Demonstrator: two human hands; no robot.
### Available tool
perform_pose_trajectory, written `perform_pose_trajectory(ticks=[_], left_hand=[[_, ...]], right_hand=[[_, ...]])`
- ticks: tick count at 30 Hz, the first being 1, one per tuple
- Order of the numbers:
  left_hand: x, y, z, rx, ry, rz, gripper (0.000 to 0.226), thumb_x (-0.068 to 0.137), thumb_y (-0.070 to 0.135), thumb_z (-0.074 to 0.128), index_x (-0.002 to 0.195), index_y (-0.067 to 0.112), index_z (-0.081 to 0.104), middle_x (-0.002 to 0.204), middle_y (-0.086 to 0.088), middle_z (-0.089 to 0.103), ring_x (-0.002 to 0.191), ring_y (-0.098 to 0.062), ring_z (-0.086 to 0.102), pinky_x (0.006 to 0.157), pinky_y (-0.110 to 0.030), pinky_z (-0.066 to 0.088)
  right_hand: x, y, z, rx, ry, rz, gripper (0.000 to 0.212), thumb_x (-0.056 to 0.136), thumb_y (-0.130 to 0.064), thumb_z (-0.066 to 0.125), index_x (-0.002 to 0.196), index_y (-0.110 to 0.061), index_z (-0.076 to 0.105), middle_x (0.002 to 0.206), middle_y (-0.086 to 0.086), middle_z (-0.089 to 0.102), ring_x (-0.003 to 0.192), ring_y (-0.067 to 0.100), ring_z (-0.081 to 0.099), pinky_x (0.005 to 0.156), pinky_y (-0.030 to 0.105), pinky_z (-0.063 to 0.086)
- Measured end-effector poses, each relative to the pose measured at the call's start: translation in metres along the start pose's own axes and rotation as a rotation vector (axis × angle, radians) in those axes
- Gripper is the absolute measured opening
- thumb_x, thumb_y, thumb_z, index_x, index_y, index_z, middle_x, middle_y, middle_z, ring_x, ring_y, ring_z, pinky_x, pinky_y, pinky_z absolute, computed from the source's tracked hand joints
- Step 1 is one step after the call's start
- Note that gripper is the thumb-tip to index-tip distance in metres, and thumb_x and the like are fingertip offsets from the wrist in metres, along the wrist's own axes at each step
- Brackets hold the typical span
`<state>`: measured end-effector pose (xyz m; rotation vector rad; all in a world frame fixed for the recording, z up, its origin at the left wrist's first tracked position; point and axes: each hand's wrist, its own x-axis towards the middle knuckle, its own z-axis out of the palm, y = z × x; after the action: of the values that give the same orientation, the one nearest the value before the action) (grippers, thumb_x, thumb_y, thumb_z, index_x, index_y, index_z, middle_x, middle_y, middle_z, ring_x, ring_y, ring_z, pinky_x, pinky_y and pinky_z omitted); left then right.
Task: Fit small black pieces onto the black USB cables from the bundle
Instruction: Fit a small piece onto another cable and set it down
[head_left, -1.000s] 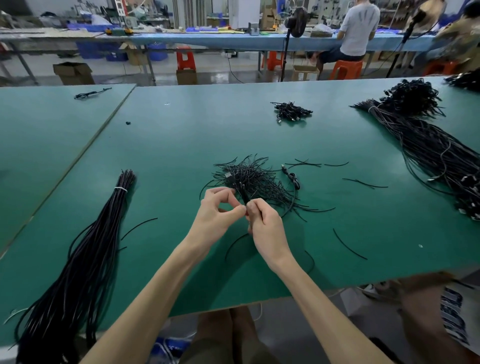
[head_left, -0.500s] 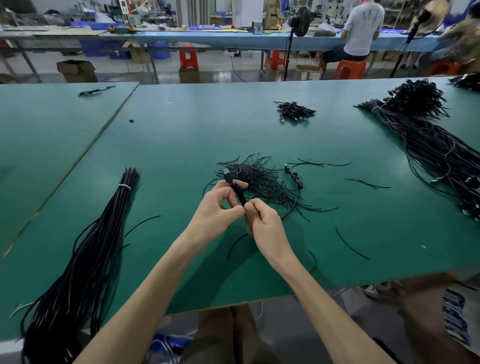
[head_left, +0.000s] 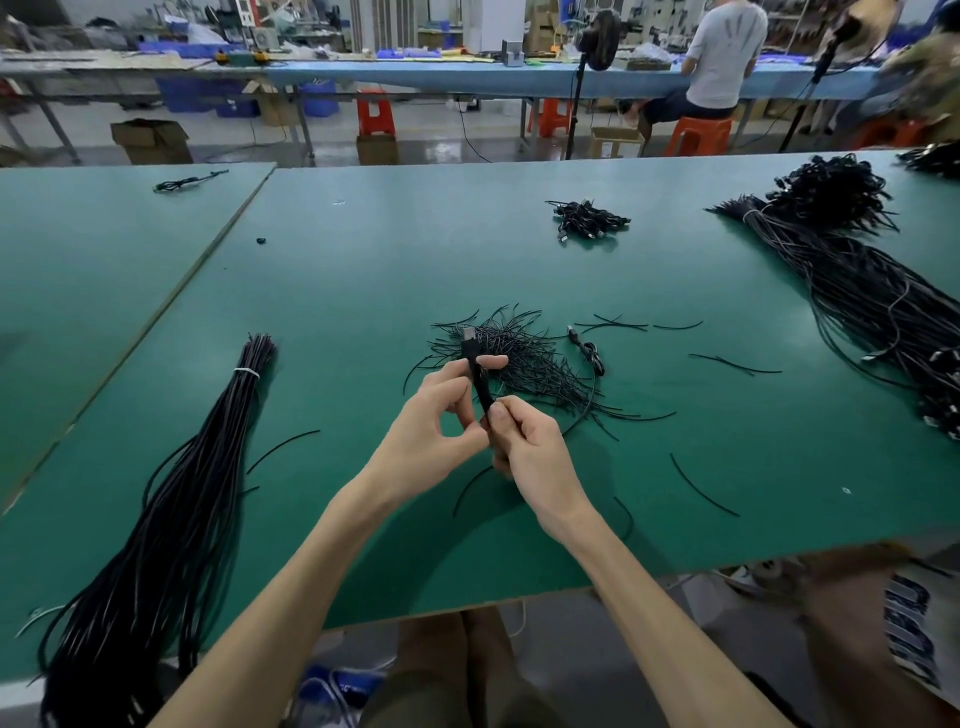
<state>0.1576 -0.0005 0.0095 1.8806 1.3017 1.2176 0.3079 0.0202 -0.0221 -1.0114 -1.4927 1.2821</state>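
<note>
head view: we see both hands raised just above the green worktop (head_left: 519, 249), the left hand (head_left: 431, 431) pinching a black usb cable (head_left: 480, 379) near its plug end, which points away from us, while the right hand (head_left: 530, 447) clenches the same cable lower down. behind them lies a loose heap of small black pieces (head_left: 524, 358); the tied cable bundle (head_left: 171, 499) lies well apart at our left.

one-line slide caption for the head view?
Both hands, left and right, hold a black USB cable above loose black pieces on the green table.
</note>
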Motion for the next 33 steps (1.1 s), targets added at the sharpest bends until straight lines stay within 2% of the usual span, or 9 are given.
perform_pose_trajectory(ticks=[7,11,15,17,19,22,24,29,33], left_hand=[[0.007,-0.004,-0.024,-0.014,-0.252,0.004,0.024,0.089,-0.008,0.065,0.075,0.008,0.053,0.147,0.010,0.056,0.146,-0.008,0.040,0.122,-0.031,0.026],[0.004,-0.008,-0.029,-0.007,-0.318,-0.046,0.022,0.091,-0.006,0.066,0.079,0.010,0.056,0.143,0.007,0.061,0.143,-0.003,0.043,0.121,-0.027,0.027],[0.001,-0.011,-0.028,0.078,-0.227,-0.041,0.020,0.089,-0.001,0.071,0.080,0.013,0.058,0.109,-0.002,0.069,0.110,-0.018,0.062,0.104,-0.037,0.043],[0.000,-0.012,-0.027,0.089,-0.170,-0.031,0.020,0.089,0.002,0.073,0.080,0.016,0.060,0.096,0.009,0.068,0.096,-0.012,0.062,0.093,-0.030,0.044],[-0.002,-0.013,-0.025,0.058,-0.133,-0.046,0.017,0.090,0.007,0.074,0.082,0.016,0.062,0.098,0.017,0.071,0.099,-0.007,0.065,0.093,-0.025,0.044],[-0.003,-0.017,-0.018,-0.004,-0.061,-0.101,0.014,0.092,0.017,0.077,0.087,0.015,0.064,0.106,0.007,0.075,0.108,-0.013,0.067,0.103,-0.039,0.048],[-0.003,-0.017,-0.013,-0.038,-0.013,-0.129,0.018,0.090,0.020,0.080,0.087,0.012,0.064,0.101,0.001,0.076,0.106,-0.017,0.069,0.103,-0.045,0.049],[-0.004,-0.020,-0.008,-0.198,0.043,-0.194,0.023,0.085,0.009,0.081,0.099,0.004,0.063,0.098,-0.005,0.077,0.096,-0.021,0.073,0.097,-0.046,0.055],[-0.003,-0.023,-0.009,-0.231,0.024,-0.183,0.022,0.088,0.004,0.077,0.108,0.005,0.069,0.100,-0.007,0.079,0.095,-0.020,0.075,0.094,-0.035,0.057]], right_hand=[[0.000,0.000,0.000,0.069,-0.070,0.022,0.045,0.110,-0.020,0.047,0.068,-0.033,0.058,0.061,-0.013,0.043,0.053,0.005,0.034,0.046,0.015,0.031],[-0.001,-0.001,0.000,0.059,-0.099,0.019,0.030,0.110,-0.021,0.048,0.085,-0.023,0.063,0.063,-0.011,0.041,0.054,0.007,0.032,0.047,0.016,0.030],[-0.001,0.000,0.001,0.049,-0.096,0.020,0.023,0.110,-0.021,0.048,0.104,-0.022,0.070,0.069,-0.022,0.054,0.057,0.010,0.031,0.048,0.021,0.027],[0.000,0.001,0.002,0.037,-0.085,0.016,0.024,0.110,-0.021,0.048,0.105,-0.013,0.070,0.066,-0.021,0.054,0.057,0.010,0.032,0.048,0.021,0.028],[0.000,0.001,0.002,0.024,-0.073,0.003,0.025,0.110,-0.021,0.048,0.096,-0.018,0.069,0.063,-0.013,0.046,0.057,0.009,0.032,0.048,0.020,0.029],[-0.001,-0.001,0.002,0.025,-0.075,0.000,0.029,0.110,-0.018,0.047,0.099,-0.027,0.071,0.065,-0.004,0.039,0.057,0.010,0.030,0.048,0.019,0.030],[-0.001,-0.001,0.003,0.054,-0.072,-0.001,0.041,0.110,-0.014,0.046,0.087,-0.038,0.070,0.065,-0.004,0.038,0.056,0.009,0.029,0.048,0.019,0.030],[0.000,0.004,0.001,0.016,-0.062,-0.001,0.029,0.110,-0.016,0.047,0.089,-0.002,0.060,0.064,-0.007,0.040,0.056,0.008,0.032,0.049,0.020,0.031],[0.001,0.005,0.001,0.002,-0.079,-0.014,0.029,0.110,-0.019,0.048,0.087,-0.008,0.061,0.065,-0.010,0.043,0.056,0.006,0.034,0.049,0.019,0.032]])
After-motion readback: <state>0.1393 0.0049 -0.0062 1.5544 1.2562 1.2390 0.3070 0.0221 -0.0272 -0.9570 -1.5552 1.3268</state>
